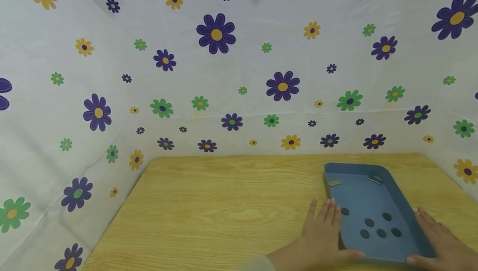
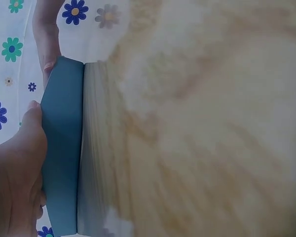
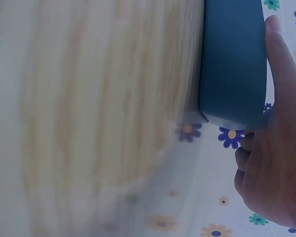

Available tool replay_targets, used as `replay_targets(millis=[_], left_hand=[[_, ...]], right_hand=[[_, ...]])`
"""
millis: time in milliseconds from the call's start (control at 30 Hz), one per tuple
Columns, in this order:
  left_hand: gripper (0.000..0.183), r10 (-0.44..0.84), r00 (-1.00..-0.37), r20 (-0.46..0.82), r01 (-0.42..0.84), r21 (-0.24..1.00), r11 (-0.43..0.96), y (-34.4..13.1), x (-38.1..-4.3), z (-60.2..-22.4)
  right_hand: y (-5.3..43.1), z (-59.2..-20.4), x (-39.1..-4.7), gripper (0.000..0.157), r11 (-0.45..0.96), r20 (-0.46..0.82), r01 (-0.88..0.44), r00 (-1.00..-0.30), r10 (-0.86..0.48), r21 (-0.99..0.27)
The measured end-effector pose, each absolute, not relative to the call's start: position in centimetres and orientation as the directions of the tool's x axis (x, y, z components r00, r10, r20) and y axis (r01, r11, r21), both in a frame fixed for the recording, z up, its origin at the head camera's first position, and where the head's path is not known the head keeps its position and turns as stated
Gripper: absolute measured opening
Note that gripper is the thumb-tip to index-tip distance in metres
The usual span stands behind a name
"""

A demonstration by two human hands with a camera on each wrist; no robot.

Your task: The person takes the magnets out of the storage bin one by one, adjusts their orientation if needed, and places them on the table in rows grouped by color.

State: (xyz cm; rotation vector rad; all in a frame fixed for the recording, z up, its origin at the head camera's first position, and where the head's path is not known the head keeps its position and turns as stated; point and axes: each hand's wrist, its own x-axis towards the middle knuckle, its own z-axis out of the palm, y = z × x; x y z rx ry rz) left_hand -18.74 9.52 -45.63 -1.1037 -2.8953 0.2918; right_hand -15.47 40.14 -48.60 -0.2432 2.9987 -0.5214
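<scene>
A blue rectangular tray (image 1: 354, 198) stands at the right of the wooden table. In it lie several dark round discs (image 1: 369, 222), mostly toward the near half, and two small silvery rectangular pieces, one by the far left wall (image 1: 328, 175) and one near the far right corner. My left hand (image 1: 321, 233) lies along the tray's left side, its fingers straight, with the thumb at the near edge. My right hand (image 1: 444, 242) touches the opposite side, fingers extended and thumb at the near right corner. Both wrist views show the tray's blue outer wall (image 2: 64, 148) beside the hands.
The wood-grain table (image 1: 224, 213) stretches left of the tray. White sheeting (image 1: 246, 67) printed with purple, yellow and green flowers surrounds the table at the back and both sides.
</scene>
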Motion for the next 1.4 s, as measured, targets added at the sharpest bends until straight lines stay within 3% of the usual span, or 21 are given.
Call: replay_targets(millis=[200, 467, 700, 1100, 1400], left_hand=[[0.097, 0.656, -0.753, -0.051, 0.653, -0.181, 0.735, 9.2, -18.7, -45.7], [0.097, 0.668, -0.744, -0.007, 0.659, -0.173, 0.732, 8.1, -19.1, -45.6], [0.097, 0.668, -0.744, 0.001, 0.661, -0.150, 0.736, 7.0, -19.6, -45.4], [0.098, 0.656, -0.755, -0.007, 0.652, -0.123, 0.748, 5.6, -20.1, -45.3], [0.096, 0.649, -0.761, -0.004, 0.646, -0.093, 0.758, 4.5, -20.2, -45.3]], right_hand=[[39.4, -48.1, -15.4, 0.103, 0.941, -0.073, -0.136, -0.983, -0.166, -0.311], [38.1, -47.6, -15.2, 0.100, 0.926, 0.004, -0.205, -0.977, -0.215, -0.317], [36.8, -47.3, -15.3, 0.101, 0.933, 0.054, -0.265, -0.964, -0.260, -0.244], [35.2, -46.7, -16.0, 0.101, 0.951, 0.064, -0.273, -0.962, -0.266, -0.148], [34.0, -46.2, -16.4, 0.102, 0.949, 0.052, -0.268, -0.964, -0.263, -0.168]])
